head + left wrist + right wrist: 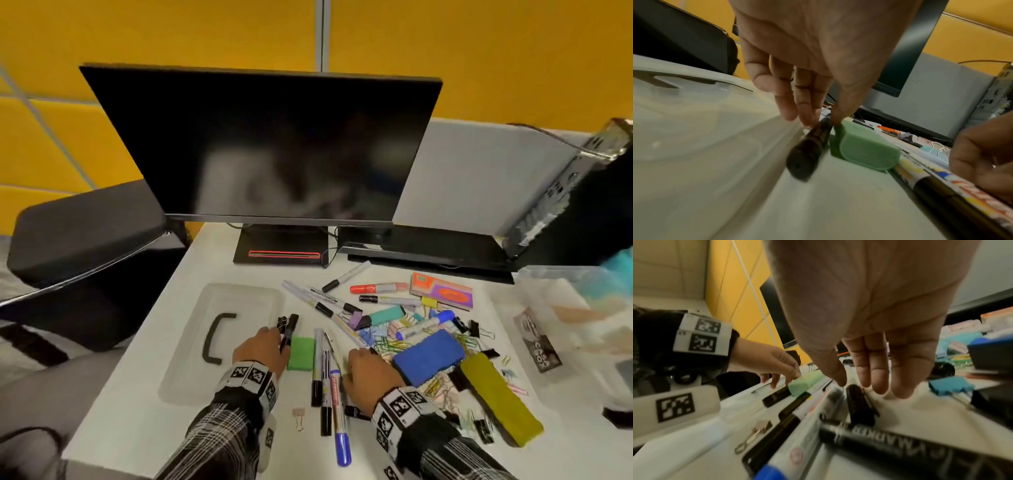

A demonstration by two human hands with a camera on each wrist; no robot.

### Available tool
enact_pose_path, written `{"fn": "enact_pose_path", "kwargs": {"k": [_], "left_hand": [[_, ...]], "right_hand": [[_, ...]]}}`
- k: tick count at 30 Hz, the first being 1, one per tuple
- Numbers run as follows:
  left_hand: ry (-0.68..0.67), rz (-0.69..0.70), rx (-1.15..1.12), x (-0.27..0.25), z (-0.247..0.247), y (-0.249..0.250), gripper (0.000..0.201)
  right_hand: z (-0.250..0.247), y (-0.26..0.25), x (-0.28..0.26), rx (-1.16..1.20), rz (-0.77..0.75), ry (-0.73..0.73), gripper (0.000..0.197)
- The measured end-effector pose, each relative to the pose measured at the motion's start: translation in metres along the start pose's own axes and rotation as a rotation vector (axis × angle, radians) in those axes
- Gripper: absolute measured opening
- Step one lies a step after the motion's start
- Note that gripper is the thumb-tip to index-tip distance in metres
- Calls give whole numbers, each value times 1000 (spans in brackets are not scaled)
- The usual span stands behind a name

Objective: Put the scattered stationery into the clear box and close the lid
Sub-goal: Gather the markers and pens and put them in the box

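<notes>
Markers, binder clips, paper clips and erasers lie scattered on the white desk [137, 394]. My left hand [274, 337] [818, 123] pinches the far end of a black marker [289, 330] [807, 152] beside a green eraser [301, 353] [863, 149]. My right hand [359, 363] [859, 384] hovers with straight fingers over a row of markers [323, 373]; a black marker [859, 404] lies just below its thumb and fingertips. The clear box [534, 281] stands at the right. Its lid [191, 359], with a black handle [217, 339], lies flat at the left.
A dark monitor [267, 144] and its stand [281, 248] fill the back of the desk, with a computer case [565, 188] at the right. A blue board eraser [428, 356], an olive one [500, 401] and an orange-purple packet [442, 291] lie right of my hands. A black chair [85, 240] stands left.
</notes>
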State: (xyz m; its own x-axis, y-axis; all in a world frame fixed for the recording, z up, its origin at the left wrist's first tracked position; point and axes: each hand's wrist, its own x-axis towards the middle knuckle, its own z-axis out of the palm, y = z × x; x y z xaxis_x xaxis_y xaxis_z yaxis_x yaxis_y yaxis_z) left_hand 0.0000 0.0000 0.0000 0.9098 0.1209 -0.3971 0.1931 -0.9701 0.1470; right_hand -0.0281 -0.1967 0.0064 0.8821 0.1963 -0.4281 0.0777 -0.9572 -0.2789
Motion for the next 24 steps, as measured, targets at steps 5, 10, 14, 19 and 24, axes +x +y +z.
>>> {"fn": "enact_pose_path", "kwargs": {"k": [5,10,14,19,24], "left_hand": [[-36,25,45,8,-2,1,34],[-72,42,55,11,-6,0,37],[-73,81,-107,6,-15,-5,30],[-33,296,-390,-3,-25,-8,14],[-143,575,-391,-23,-13,2,12]], "right_hand": [[7,-3,8,17,97,-37,37],[-4,14,6,317,128,84,38],[-11,44,-20,454,71,160,13],[-7,73,-56,253,-16,99,27],[13,78,-65,49,-7,-65,53]]}}
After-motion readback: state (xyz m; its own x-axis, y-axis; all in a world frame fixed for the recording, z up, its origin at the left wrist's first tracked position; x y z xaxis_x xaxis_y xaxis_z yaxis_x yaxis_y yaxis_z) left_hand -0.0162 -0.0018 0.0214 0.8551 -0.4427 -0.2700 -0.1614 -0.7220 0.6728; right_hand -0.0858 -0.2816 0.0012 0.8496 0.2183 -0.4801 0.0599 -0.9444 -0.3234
